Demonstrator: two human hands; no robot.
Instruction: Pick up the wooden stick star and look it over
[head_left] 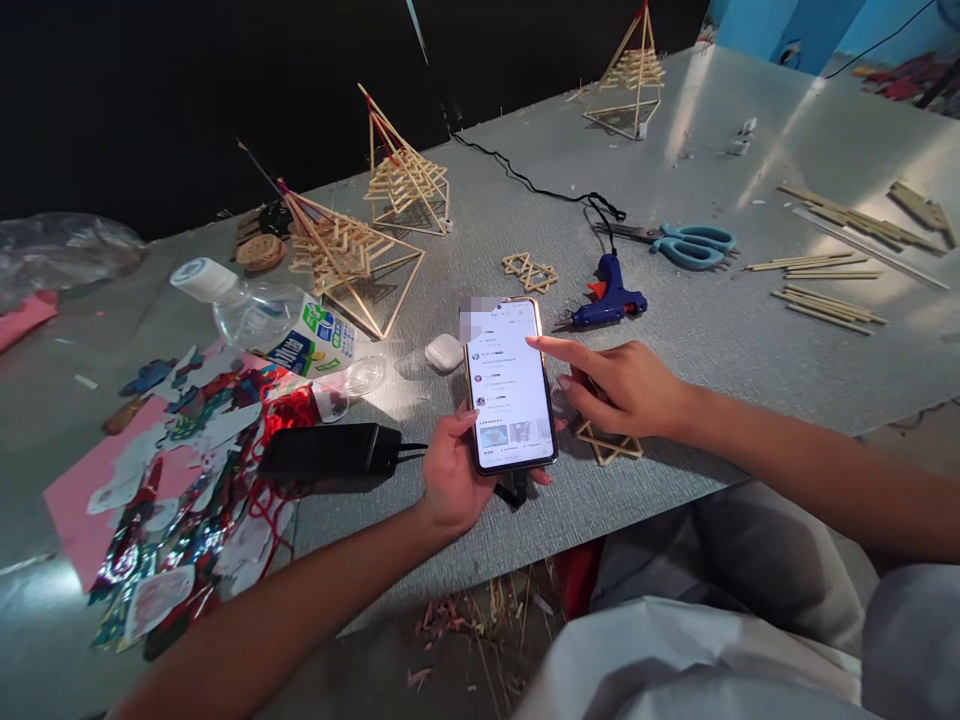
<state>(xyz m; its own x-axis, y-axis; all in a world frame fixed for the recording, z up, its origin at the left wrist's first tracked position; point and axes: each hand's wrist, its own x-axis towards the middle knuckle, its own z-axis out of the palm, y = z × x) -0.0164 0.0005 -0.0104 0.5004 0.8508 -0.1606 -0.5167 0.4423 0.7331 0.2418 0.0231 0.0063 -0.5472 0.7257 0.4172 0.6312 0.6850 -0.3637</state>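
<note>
A smartphone [511, 385] with a lit screen rests in my left hand [456, 470], its fingers wrapped behind and along the sides. My right hand [626, 390] stretches its index finger to the upper right of the screen; the other fingers are bent and hold nothing. Whether the fingertip touches the glass I cannot tell. Partly under my right hand lies a small stick star [611, 447]. A cable leads from the phone's lower end towards a black power bank [330, 458]. A white earphone case [444, 353] sits just left of the phone.
Behind the phone lie a blue glue gun [609, 295], blue-handled scissors [686, 245] and joined stick stars [529, 272]. Stick pyramids [409, 185] stand at the back. A plastic bottle [277, 320] lies left among foil scraps [187, 510]. Loose sticks [825, 265] are at right.
</note>
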